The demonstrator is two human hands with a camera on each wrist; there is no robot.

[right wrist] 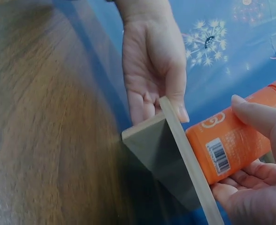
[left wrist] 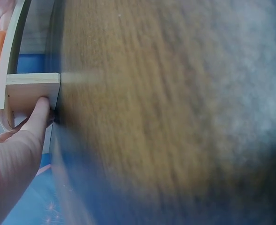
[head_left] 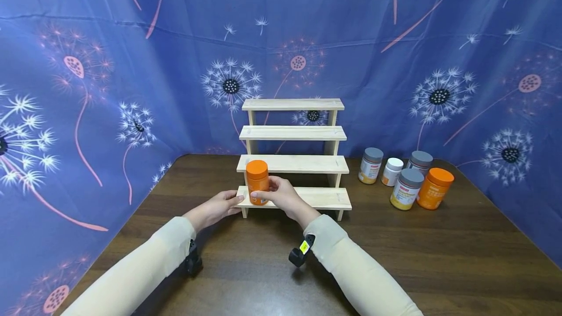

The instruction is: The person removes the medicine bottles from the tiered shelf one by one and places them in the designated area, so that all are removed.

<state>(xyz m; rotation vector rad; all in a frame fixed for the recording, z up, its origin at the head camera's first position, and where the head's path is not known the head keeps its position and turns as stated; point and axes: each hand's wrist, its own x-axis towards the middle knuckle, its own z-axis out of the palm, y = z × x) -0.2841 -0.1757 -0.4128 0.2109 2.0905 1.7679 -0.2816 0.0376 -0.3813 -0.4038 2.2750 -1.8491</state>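
An orange bottle [head_left: 257,183] with a screw lid stands upright at the left end of the lowest step of a pale wooden step rack [head_left: 293,163]. My right hand [head_left: 285,195] grips the bottle from its right side, thumb across the front and fingers behind. A barcode on its label shows in the right wrist view. My left hand [head_left: 218,207] holds the left end of that lowest step. Its thumb lies on the board [right wrist: 184,150], while the fingers [left wrist: 38,117] press on the side support underneath.
Right of the rack, on the brown wooden table [head_left: 395,257], several bottles stand together: grey-lidded ones [head_left: 371,165], a small white-lidded one [head_left: 392,171] and another orange one [head_left: 434,188]. A blue dandelion-print cloth [head_left: 281,28] hangs behind the table.
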